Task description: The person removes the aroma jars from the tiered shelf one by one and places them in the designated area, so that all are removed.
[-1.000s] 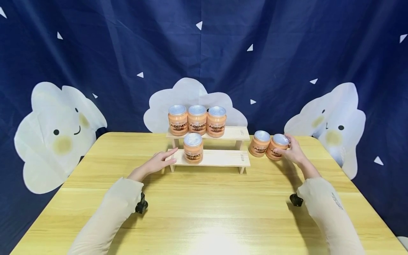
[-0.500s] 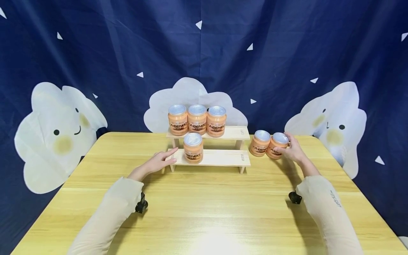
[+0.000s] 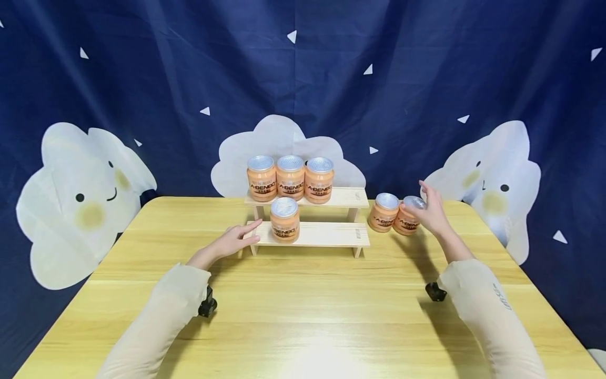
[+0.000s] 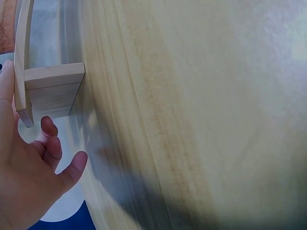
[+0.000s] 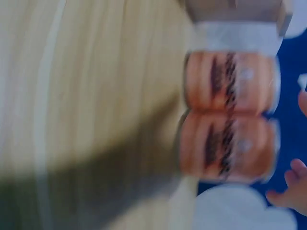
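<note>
My left hand (image 3: pixel 229 242) touches the left end of the lower wooden shelf (image 3: pixel 326 234) with an outstretched finger. In the left wrist view that hand (image 4: pixel 29 177) has a finger along the board (image 4: pixel 21 62) while other fingers hang beside its leg. An orange can (image 3: pixel 285 223) with a silver lid stands on this lower shelf. My right hand (image 3: pixel 433 213) hovers at the lid of the rightmost can (image 3: pixel 405 221), which stands on the table against another can (image 3: pixel 383 216). In the right wrist view the fingers (image 5: pixel 292 189) are spread and apart from both cans.
Three matching cans (image 3: pixel 291 179) stand in a row on the upper wooden shelf (image 3: pixel 347 197), towards its left. The wooden table (image 3: pixel 303 300) reaches back to a dark blue curtain (image 3: pixel 331 79) with white cloud figures.
My right hand has let go of the rightmost can and risen slightly above it. That can has shifted a little closer against its neighbour. My left hand has stayed at the shelf end.
</note>
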Motion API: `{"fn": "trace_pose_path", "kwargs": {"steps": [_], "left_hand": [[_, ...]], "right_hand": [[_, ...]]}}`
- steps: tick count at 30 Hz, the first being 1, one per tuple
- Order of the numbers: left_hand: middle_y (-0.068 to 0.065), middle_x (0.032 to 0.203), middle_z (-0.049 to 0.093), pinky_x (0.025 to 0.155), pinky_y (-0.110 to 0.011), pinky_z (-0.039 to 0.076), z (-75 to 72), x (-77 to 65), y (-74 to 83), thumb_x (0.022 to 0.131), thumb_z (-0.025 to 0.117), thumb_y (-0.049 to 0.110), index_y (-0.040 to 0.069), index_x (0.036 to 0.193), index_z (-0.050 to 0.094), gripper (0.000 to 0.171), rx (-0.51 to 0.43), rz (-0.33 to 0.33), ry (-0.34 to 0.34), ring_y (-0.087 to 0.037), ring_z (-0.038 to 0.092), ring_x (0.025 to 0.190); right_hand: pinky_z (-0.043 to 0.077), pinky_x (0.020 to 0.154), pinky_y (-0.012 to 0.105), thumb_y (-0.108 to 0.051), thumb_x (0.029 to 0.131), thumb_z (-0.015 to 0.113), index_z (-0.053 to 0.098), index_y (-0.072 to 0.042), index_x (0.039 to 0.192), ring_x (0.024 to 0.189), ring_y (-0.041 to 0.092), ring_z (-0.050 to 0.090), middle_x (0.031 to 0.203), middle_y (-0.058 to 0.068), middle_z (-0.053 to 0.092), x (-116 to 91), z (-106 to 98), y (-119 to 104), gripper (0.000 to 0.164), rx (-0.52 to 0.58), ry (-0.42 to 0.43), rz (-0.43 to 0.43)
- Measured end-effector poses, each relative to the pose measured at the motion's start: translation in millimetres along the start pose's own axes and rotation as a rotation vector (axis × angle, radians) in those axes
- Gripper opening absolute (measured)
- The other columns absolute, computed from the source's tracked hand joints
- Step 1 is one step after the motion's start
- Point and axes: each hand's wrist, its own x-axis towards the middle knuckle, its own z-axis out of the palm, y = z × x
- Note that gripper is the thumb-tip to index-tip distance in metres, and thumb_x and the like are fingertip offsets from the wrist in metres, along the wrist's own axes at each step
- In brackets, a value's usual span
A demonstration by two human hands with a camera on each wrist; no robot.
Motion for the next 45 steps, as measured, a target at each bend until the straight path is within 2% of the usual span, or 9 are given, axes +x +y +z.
{"fn": "trace_pose_path", "kwargs": {"steps": [1, 5, 9, 17, 22, 27, 32, 38, 45], "left_hand": [[-0.021, 0.140, 0.036, 0.101, -0.055, 0.027, -0.1, -0.3, 0.1, 0.093, 0.052, 0.028, 0.003, 0.140, 0.033, 0.057, 0.005, 0.002, 0.003, -0.039, 0.042, 0.121], [-0.020, 0.140, 0.035, 0.102, -0.055, 0.026, -0.5, -0.7, 0.7, 0.093, 0.052, 0.027, 0.003, 0.141, 0.033, 0.057, 0.005, 0.002, 0.001, -0.041, 0.037, 0.124], [-0.021, 0.141, 0.034, 0.102, -0.055, 0.024, -0.7, -1.3, 2.6, 0.093, 0.052, 0.027, 0.002, 0.141, 0.032, 0.057, -0.006, 0.003, -0.001, -0.042, 0.034, 0.125], [-0.020, 0.141, 0.034, 0.102, -0.055, 0.025, -0.1, -1.6, 1.1, 0.093, 0.052, 0.027, 0.002, 0.140, 0.033, 0.057, 0.000, 0.010, 0.003, -0.042, 0.035, 0.125], [-0.021, 0.139, 0.037, 0.101, -0.054, 0.027, 0.7, -0.6, -0.2, 0.093, 0.053, 0.027, 0.003, 0.140, 0.034, 0.057, 0.008, 0.011, 0.010, -0.040, 0.039, 0.123], [-0.022, 0.138, 0.038, 0.101, -0.054, 0.028, 1.0, -0.5, -0.9, 0.092, 0.053, 0.027, 0.003, 0.140, 0.034, 0.057, 0.003, 0.009, 0.011, -0.039, 0.041, 0.121], [-0.021, 0.140, 0.035, 0.102, -0.054, 0.027, 0.3, -0.8, -0.2, 0.093, 0.053, 0.027, 0.004, 0.141, 0.033, 0.057, -0.008, 0.007, 0.008, -0.040, 0.038, 0.124], [-0.020, 0.140, 0.036, 0.102, -0.053, 0.027, 0.6, 0.2, 0.0, 0.093, 0.052, 0.026, 0.003, 0.140, 0.034, 0.056, -0.004, 0.010, 0.007, -0.039, 0.037, 0.125], [-0.021, 0.139, 0.038, 0.100, -0.055, 0.028, 0.5, -1.0, -2.4, 0.092, 0.051, 0.035, 0.003, 0.140, 0.035, 0.059, -0.018, 0.037, 0.012, -0.040, 0.040, 0.122]], "right_hand": [[0.021, 0.097, 0.057, -0.012, 0.078, 0.069, 0.023, 0.004, 0.140, 0.120, 0.047, 0.024, 0.130, 0.035, 0.028, 0.5, 2.5, -6.1, 0.079, -0.009, 0.028, -0.013], [0.023, 0.096, 0.053, -0.006, 0.076, 0.068, 0.034, 0.008, 0.133, 0.116, 0.045, 0.030, 0.123, 0.033, 0.035, -0.8, 18.1, -31.9, 0.067, 0.028, 0.119, -0.114], [0.027, 0.094, 0.050, -0.003, 0.073, 0.070, 0.039, 0.009, 0.128, 0.112, 0.043, 0.036, 0.118, 0.031, 0.040, -6.9, 41.2, -55.4, 0.064, 0.106, 0.114, -0.201], [0.035, 0.090, 0.053, -0.003, 0.078, 0.069, 0.035, 0.006, 0.133, 0.112, 0.041, 0.042, 0.123, 0.029, 0.041, -23.2, 91.6, -91.3, 0.065, 0.248, -0.140, -0.199], [0.039, 0.089, 0.052, -0.003, 0.077, 0.070, 0.035, 0.004, 0.134, 0.110, 0.041, 0.045, 0.121, 0.028, 0.045, -28.9, 121.1, -106.3, 0.067, 0.270, -0.223, -0.223], [0.038, 0.093, 0.052, -0.002, 0.078, 0.070, 0.032, 0.003, 0.136, 0.113, 0.039, 0.043, 0.125, 0.027, 0.042, -36.3, 136.8, -129.5, 0.070, 0.342, -0.316, -0.201], [0.034, 0.095, 0.058, 0.002, 0.077, 0.068, 0.026, 0.008, 0.138, 0.116, 0.048, 0.037, 0.128, 0.034, 0.035, -41.4, 146.2, -153.7, 0.074, 0.441, -0.400, -0.199], [0.039, 0.094, 0.048, -0.005, 0.077, 0.071, 0.023, -0.001, 0.141, 0.115, 0.037, 0.042, 0.132, 0.024, 0.036, -34.1, 176.9, -150.1, 0.081, 0.410, -0.401, -0.237], [0.030, 0.102, 0.046, -0.015, 0.073, 0.077, 0.027, -0.006, 0.140, 0.121, 0.027, 0.040, 0.132, 0.015, 0.037, -33.2, 197.2, -154.0, 0.084, 0.325, -0.290, -0.264]]}}
